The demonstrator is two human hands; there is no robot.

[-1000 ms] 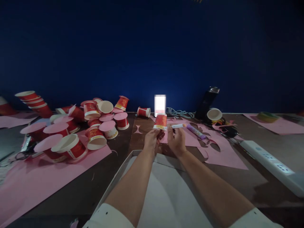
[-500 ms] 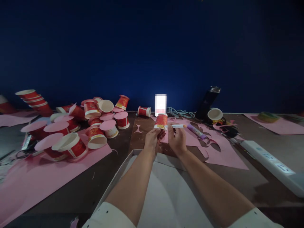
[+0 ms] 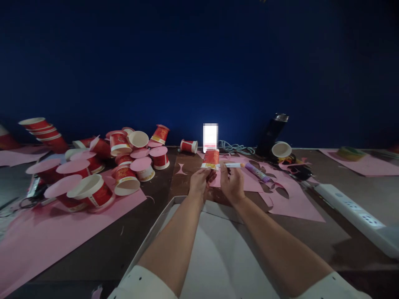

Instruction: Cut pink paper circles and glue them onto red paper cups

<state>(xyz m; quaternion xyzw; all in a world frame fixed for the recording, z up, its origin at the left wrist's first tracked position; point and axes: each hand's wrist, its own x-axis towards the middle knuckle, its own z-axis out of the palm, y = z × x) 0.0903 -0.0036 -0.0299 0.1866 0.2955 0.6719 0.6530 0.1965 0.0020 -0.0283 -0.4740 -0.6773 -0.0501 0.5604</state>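
Note:
My left hand (image 3: 200, 180) is closed on a small red paper cup (image 3: 212, 157), pinching its cream rim from below. The cup is upside down, its rim towards me, and a pink edge shows at its top. Beside it, my right hand (image 3: 232, 180) has its fingers curled around a white marker (image 3: 233, 165) with an orange end. The marker lies crosswise, its left part hidden by the fingertips close to the cup. Behind the cup stands a bright, blurred-out screen (image 3: 210, 135). A purple tube (image 3: 257, 172) lies just right of the marker.
Many red cups (image 3: 126, 176), several topped with pink discs, crowd the left on pink paper (image 3: 62, 241). Cut pink scraps (image 3: 299, 203) lie right. A dark bottle (image 3: 272, 133), a white power strip (image 3: 350, 211) and a roll of tape (image 3: 351, 153) stand further right. A pale box (image 3: 218, 257) is below my arms.
The cup has tilted very slightly and shifted a little left. Both hands keep nearly the same pose, and the whole view has drifted slightly.

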